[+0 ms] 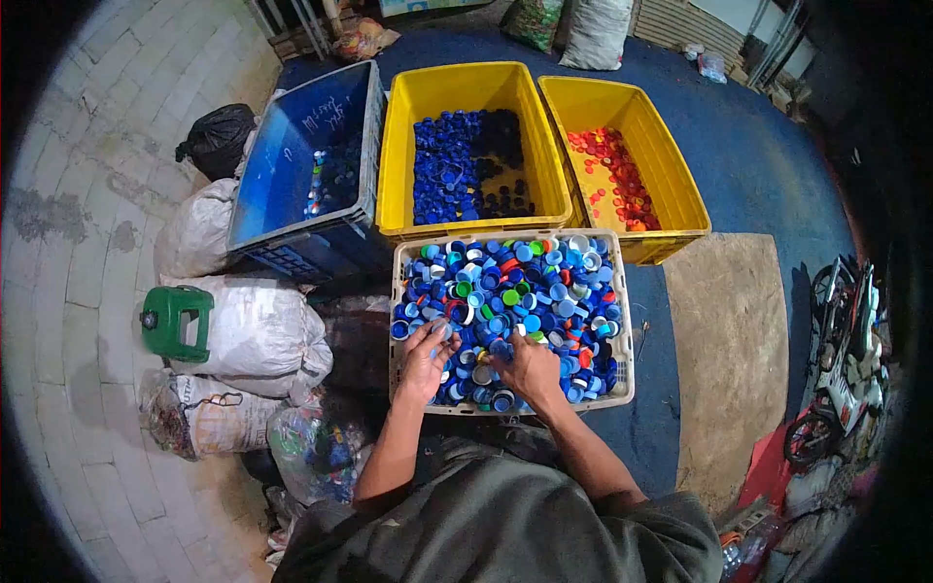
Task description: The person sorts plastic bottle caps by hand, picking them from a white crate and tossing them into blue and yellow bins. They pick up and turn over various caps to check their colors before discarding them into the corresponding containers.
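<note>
A white crate [625,321] right in front of me is heaped with plastic bottle caps [515,297], mostly blue, with some green, white, red and orange ones. Over the crate's near left part, my left hand [426,364] has its fingers closed around a pale bottle cap [441,328]. My right hand [531,371] reaches down among the caps near the front middle, its fingers curled. Blue caps lie against those fingertips, and whatever they pinch is partly hidden.
Behind the crate stand a blue bin [255,199], a yellow bin [398,146] of dark blue caps and another yellow bin [671,165] of red caps. Stuffed sacks [258,325] and a green plastic container [175,324] crowd the left. A motorcycle [841,389] is at right.
</note>
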